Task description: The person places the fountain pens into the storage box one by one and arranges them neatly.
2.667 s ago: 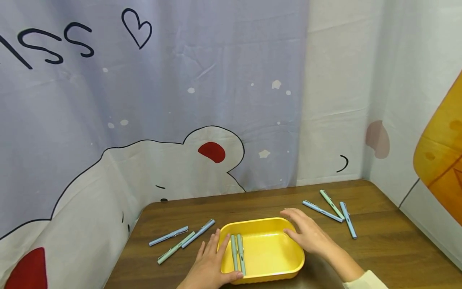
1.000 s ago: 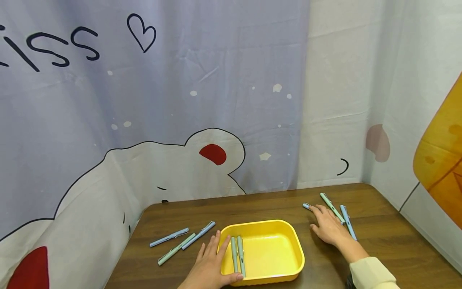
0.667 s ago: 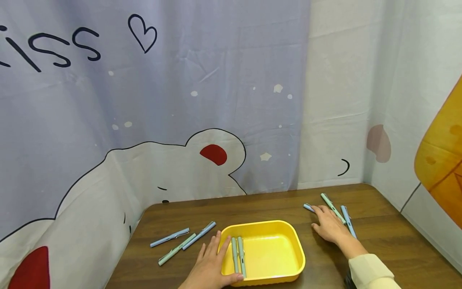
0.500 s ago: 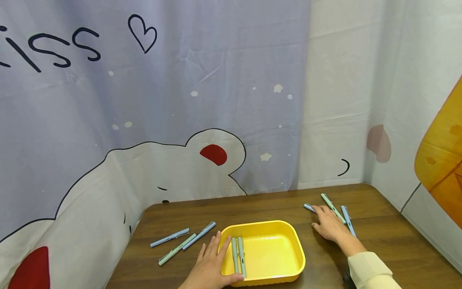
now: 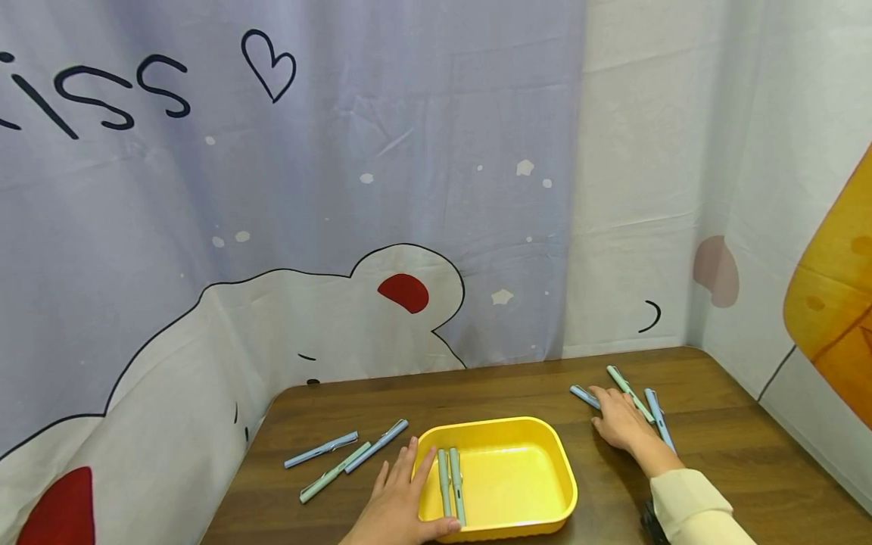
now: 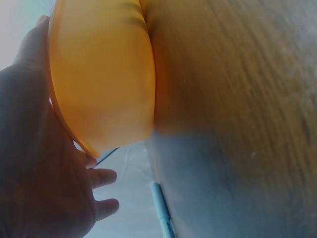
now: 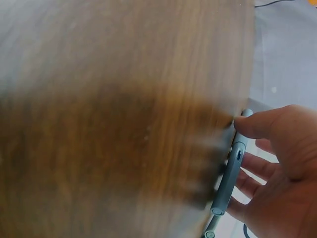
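Observation:
A yellow tray (image 5: 504, 528) stands on the wooden table, two light green pens (image 5: 444, 484) lying side by side at its left end. My left hand (image 5: 395, 499) rests on the tray's left side with spread, straight fingers, its thumb over the near rim. In the left wrist view, that hand lies along the tray wall (image 6: 101, 74). On the right, my right hand (image 5: 618, 424) pinches a blue pen (image 5: 583, 396). The right wrist view has the thumb on one side of this pen (image 7: 227, 181) and the fingers behind it.
Near the right hand lie a green pen (image 5: 628, 391) and another blue pen (image 5: 659, 420). Left of the tray are a blue pen (image 5: 320, 450), a green pen (image 5: 334, 473) and a further blue pen (image 5: 377, 446). A printed curtain (image 5: 490, 189) hangs behind the table.
The right hand has moved from the tray's right rim to the pens on the right. Lately it and the blue pen have shifted slightly leftward. The left hand has stayed on the tray.

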A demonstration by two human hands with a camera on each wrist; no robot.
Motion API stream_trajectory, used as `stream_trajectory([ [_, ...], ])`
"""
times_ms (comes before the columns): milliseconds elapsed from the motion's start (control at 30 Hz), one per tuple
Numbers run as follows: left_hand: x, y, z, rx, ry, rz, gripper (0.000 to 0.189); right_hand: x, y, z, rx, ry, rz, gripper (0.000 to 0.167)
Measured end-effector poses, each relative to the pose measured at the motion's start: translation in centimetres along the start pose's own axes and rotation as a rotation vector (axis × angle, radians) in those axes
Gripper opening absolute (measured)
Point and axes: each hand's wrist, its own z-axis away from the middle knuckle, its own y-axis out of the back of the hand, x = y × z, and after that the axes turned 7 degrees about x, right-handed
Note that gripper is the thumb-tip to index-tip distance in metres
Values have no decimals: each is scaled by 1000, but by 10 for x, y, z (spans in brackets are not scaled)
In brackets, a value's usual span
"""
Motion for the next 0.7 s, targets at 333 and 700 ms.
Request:
stream_trajectory([
  [333, 1, 1, 0, 0, 0, -7, 110, -5, 0, -5, -11, 55, 1, 33],
  [700, 2, 2, 0, -14, 17, 3, 111, -14, 2, -8, -139, 3, -62, 25],
])
